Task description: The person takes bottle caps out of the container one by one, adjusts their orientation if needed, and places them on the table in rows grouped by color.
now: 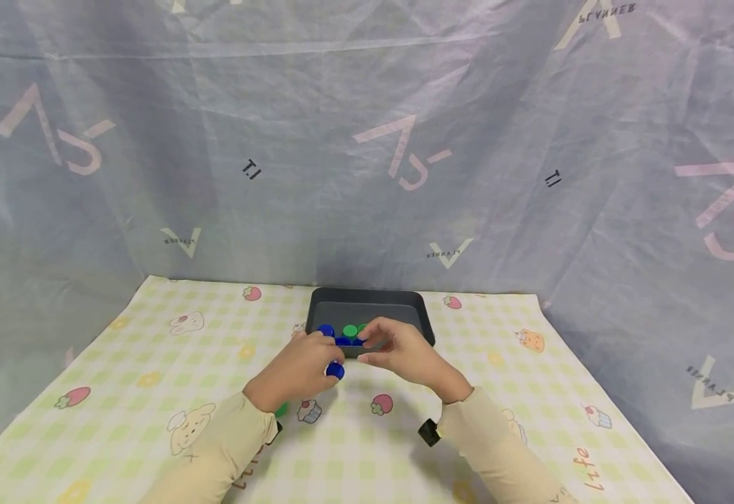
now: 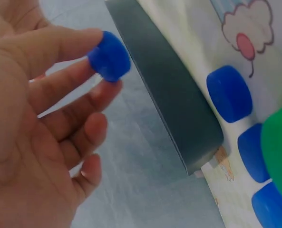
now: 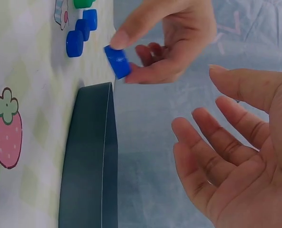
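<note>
A blue bottle cap (image 1: 335,370) is pinched between the thumb and fingers of my left hand (image 1: 295,371), just in front of the dark tray (image 1: 367,311). The left wrist view shows the same blue cap (image 2: 110,57) held near the tray's outer wall (image 2: 171,90). My right hand (image 1: 407,353) is over the tray's front right part with fingers apart and bent a little; in the right wrist view this hand (image 3: 236,156) holds nothing. Inside the tray lie several caps, among them a blue one (image 1: 325,330) and a green one (image 1: 350,331).
On the checked tablecloth (image 1: 121,420), left of the tray, are several loose blue caps (image 2: 229,94) and a green cap (image 2: 279,147), mostly hidden by my left arm in the head view. A grey cloth backdrop (image 1: 316,175) hangs behind the table.
</note>
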`<control>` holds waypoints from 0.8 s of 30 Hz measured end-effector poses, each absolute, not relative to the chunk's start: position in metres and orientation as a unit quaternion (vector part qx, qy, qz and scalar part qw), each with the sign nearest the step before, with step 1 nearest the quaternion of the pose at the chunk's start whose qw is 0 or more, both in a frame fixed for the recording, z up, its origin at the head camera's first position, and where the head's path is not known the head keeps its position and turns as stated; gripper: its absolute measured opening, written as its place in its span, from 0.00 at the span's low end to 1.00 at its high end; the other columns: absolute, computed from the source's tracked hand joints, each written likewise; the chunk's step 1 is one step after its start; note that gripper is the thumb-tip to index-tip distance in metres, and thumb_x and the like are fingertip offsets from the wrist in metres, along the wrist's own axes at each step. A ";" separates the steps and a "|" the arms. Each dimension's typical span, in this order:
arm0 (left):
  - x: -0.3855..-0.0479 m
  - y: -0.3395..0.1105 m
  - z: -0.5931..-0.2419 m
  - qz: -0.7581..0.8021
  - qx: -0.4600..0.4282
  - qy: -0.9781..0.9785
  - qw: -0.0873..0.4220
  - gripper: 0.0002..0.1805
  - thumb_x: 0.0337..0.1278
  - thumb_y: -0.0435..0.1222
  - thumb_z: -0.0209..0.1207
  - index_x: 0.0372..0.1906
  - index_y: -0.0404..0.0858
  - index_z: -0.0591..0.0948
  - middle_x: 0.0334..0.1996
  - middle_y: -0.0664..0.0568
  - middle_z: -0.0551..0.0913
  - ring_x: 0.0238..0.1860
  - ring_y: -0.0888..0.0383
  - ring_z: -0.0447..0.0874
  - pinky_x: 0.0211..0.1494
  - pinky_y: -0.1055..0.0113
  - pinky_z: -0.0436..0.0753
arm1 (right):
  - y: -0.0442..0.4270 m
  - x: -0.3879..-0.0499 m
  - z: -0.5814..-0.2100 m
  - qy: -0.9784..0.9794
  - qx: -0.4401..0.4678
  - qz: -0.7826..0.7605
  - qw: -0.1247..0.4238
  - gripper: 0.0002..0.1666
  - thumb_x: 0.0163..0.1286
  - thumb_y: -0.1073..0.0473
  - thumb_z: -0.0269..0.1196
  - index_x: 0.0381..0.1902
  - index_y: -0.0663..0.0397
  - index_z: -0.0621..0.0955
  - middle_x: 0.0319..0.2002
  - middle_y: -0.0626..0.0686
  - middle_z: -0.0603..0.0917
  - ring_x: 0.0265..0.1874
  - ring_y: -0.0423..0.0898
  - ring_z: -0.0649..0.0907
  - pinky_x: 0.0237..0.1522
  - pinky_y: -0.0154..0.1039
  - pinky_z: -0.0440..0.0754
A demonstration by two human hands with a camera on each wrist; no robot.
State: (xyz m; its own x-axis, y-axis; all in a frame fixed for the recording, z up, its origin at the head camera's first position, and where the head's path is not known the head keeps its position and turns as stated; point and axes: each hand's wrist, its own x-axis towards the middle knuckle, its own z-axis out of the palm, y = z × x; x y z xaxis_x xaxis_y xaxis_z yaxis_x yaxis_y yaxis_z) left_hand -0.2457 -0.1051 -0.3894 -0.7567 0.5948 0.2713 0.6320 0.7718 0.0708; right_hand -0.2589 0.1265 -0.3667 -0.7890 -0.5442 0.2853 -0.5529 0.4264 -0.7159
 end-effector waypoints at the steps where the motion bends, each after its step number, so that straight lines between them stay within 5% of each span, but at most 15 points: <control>1: -0.247 -0.104 -0.390 -0.076 -0.325 -0.936 0.109 0.06 0.55 0.40 0.66 0.38 0.49 0.88 0.36 0.60 0.83 0.37 0.59 0.76 0.41 0.58 0.70 | 0.127 -0.259 -0.366 -0.845 0.326 0.424 0.006 0.12 0.65 0.55 0.71 0.45 0.43 0.81 0.45 0.46 0.83 0.45 0.44 0.84 0.44 0.37 0.83; 11: -0.254 -0.100 -0.401 -0.059 -0.295 -0.952 0.052 0.09 0.51 0.38 0.70 0.39 0.46 0.90 0.37 0.57 0.85 0.40 0.55 0.79 0.49 0.50 0.70 | 0.127 -0.259 -0.368 -0.849 0.321 0.420 0.006 0.10 0.67 0.54 0.69 0.45 0.42 0.81 0.44 0.44 0.84 0.44 0.38 0.84 0.45 0.37 0.83; 24: -0.257 -0.098 -0.414 -0.045 -0.285 -0.957 0.038 0.05 0.48 0.36 0.72 0.32 0.48 0.89 0.29 0.60 0.80 0.34 0.57 0.75 0.41 0.59 0.65 | 0.126 -0.260 -0.369 -0.852 0.317 0.417 -0.010 0.10 0.67 0.54 0.69 0.45 0.40 0.82 0.43 0.40 0.83 0.45 0.37 0.83 0.48 0.38 0.82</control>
